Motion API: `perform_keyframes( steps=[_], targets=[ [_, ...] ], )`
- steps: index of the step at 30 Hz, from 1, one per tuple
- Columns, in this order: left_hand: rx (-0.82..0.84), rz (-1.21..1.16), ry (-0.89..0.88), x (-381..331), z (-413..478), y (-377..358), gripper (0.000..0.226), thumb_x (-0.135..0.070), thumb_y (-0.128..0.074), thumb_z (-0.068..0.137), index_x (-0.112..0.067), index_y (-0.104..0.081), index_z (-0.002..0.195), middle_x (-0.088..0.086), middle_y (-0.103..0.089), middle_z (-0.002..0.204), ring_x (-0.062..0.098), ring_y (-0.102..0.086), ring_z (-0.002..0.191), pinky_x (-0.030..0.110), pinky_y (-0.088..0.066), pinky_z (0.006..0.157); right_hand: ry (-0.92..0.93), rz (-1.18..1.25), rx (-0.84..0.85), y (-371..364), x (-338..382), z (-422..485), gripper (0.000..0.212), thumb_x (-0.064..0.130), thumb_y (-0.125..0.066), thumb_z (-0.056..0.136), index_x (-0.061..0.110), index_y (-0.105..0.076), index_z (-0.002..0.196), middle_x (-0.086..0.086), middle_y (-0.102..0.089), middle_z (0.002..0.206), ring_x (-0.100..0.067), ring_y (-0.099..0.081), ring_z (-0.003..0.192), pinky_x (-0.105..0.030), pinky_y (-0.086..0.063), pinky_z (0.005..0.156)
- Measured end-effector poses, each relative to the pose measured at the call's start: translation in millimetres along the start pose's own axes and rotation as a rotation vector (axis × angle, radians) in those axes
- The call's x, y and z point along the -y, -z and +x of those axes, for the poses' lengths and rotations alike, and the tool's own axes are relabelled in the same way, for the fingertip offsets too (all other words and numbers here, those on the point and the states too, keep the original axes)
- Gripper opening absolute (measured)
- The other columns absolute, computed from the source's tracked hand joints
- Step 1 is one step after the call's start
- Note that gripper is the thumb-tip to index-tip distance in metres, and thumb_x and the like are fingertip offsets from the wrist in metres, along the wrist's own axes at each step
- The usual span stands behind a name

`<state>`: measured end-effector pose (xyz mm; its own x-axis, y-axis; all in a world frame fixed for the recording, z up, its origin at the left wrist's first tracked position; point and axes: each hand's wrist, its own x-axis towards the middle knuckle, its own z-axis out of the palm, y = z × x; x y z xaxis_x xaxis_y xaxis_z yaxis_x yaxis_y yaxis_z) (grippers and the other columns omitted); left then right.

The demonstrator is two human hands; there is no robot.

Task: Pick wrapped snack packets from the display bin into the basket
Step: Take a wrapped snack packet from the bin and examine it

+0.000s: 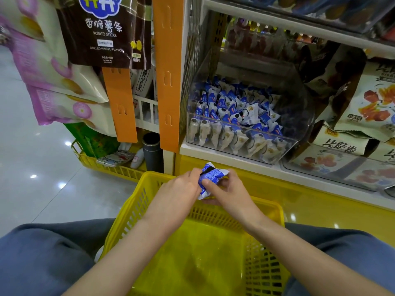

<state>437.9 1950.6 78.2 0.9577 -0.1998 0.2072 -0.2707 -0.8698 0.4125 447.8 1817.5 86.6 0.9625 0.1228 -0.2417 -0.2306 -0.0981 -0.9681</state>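
Now | blue-white wrapped snack pkts [210, 178] bunched btwn both hands, over far rim of yellow slotted plastic basket [130, 210] | basket floor lies below & nearer the person, so drop is down/back | L hand [179, 186] fingers curled, pinching bunch's left side | R hand [232, 192] thumb + fingers gripping right side & underside | clear plastic display bin [303, 107] above-right, well stocked
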Motion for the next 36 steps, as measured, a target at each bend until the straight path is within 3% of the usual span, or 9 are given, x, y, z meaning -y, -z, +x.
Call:
perform_keyframes(
  steps=[7, 12, 15, 21, 24, 27, 29, 32, 36],
  targets=[
    [-0.063, -0.178, 0.069, -1, 0, 0, 0.028, -0.022, -0.038, 0.097, -0.019, -0.043, 0.125, 0.007, -0.064, 0.106, 0.024, -0.06, 0.089, 0.029, -0.041, 0.061, 0.197, -0.39, -0.031, 3, -10, 1, 0.029, 0.022, -0.066, 0.084, 0.022, -0.041, 0.099, 0.002, -0.065, 0.095, -0.012, -0.068, 0.082, -0.032, -0.057, 0.07],
    [-0.059, -0.036, 0.004, 4, 1, -7, 0.028, -0.033, -0.032, 0.1, -0.02, -0.04, 0.123, 0.0, -0.063, 0.105, 0.02, -0.061, 0.089, 0.024, -0.036, 0.058, 0.312, -0.595, 0.016, 8, -14, -2, 0.032, 0.027, -0.066, 0.084, 0.022, -0.04, 0.103, 0.009, -0.063, 0.089, -0.002, -0.063, 0.079, -0.025, -0.053, 0.071],
    [-0.064, 0.023, -0.022, 6, 0, -8, 0.022, -0.028, -0.035, 0.099, -0.018, -0.041, 0.119, 0.002, -0.063, 0.099, 0.022, -0.063, 0.086, 0.026, -0.035, 0.056, 0.374, -0.633, 0.022, 8, -15, -4, 0.033, 0.027, -0.066, 0.083, 0.026, -0.038, 0.099, 0.016, -0.058, 0.081, 0.008, -0.057, 0.072, -0.012, -0.047, 0.063],
    [-0.126, -0.396, 0.113, 7, 2, -10, 0.014, -0.016, -0.042, 0.097, -0.02, -0.054, 0.103, -0.009, -0.057, 0.072, 0.005, -0.053, 0.062, 0.017, -0.035, 0.053, 0.447, -0.704, 0.046, 8, -14, -7, 0.032, 0.034, -0.063, 0.085, 0.024, -0.041, 0.107, 0.005, -0.058, 0.104, -0.004, -0.057, 0.091, -0.028, -0.051, 0.077],
    [-0.119, -0.626, 0.25, 9, 7, -9, 0.022, -0.01, -0.041, 0.097, -0.026, -0.055, 0.089, -0.017, -0.059, 0.073, -0.002, -0.058, 0.064, 0.01, -0.042, 0.057, 0.393, -0.495, 0.081, 6, -9, -8, 0.03, 0.031, -0.06, 0.087, 0.031, -0.044, 0.113, 0.007, -0.053, 0.116, -0.007, -0.054, 0.109, -0.025, -0.051, 0.085],
    [0.033, -1.173, 0.484, 2, 14, -4, 0.034, -0.028, -0.035, 0.1, -0.022, -0.065, 0.085, -0.003, -0.072, 0.079, 0.01, -0.068, 0.076, 0.027, -0.054, 0.067, 0.309, -0.284, 0.092, 5, -4, -7, 0.04, 0.025, -0.062, 0.086, 0.035, -0.04, 0.118, 0.011, -0.054, 0.116, -0.004, -0.057, 0.106, -0.014, -0.049, 0.077],
    [0.171, -1.378, 0.535, -3, 14, 0, 0.043, -0.046, -0.034, 0.094, -0.023, -0.069, 0.084, -0.003, -0.074, 0.082, 0.009, -0.07, 0.082, 0.03, -0.053, 0.075, 0.272, -0.272, 0.04, 6, -3, -5, 0.061, 0.025, -0.069, 0.081, 0.026, -0.033, 0.13, 0.007, -0.054, 0.117, -0.002, -0.057, 0.102, -0.021, -0.051, 0.082],
    [0.233, -1.26, 0.4, -8, 8, 0, 0.032, -0.046, -0.047, 0.086, -0.022, -0.069, 0.089, -0.007, -0.074, 0.083, 0.005, -0.068, 0.085, 0.02, -0.052, 0.076, 0.246, -0.308, -0.013, 7, -2, -3, 0.073, 0.026, -0.076, 0.074, 0.018, -0.032, 0.132, 0.008, -0.054, 0.114, 0.001, -0.057, 0.098, -0.026, -0.05, 0.089],
    [0.03, -1.199, 0.422, -8, 7, 5, 0.019, -0.019, -0.045, 0.096, -0.016, -0.062, 0.09, -0.01, -0.069, 0.072, -0.001, -0.064, 0.068, 0.01, -0.048, 0.057, 0.302, -0.398, 0.012, 8, -4, -1, 0.055, 0.021, -0.079, 0.071, 0.028, -0.042, 0.113, 0.019, -0.059, 0.095, 0.013, -0.056, 0.082, -0.007, -0.044, 0.069]
  ],
)
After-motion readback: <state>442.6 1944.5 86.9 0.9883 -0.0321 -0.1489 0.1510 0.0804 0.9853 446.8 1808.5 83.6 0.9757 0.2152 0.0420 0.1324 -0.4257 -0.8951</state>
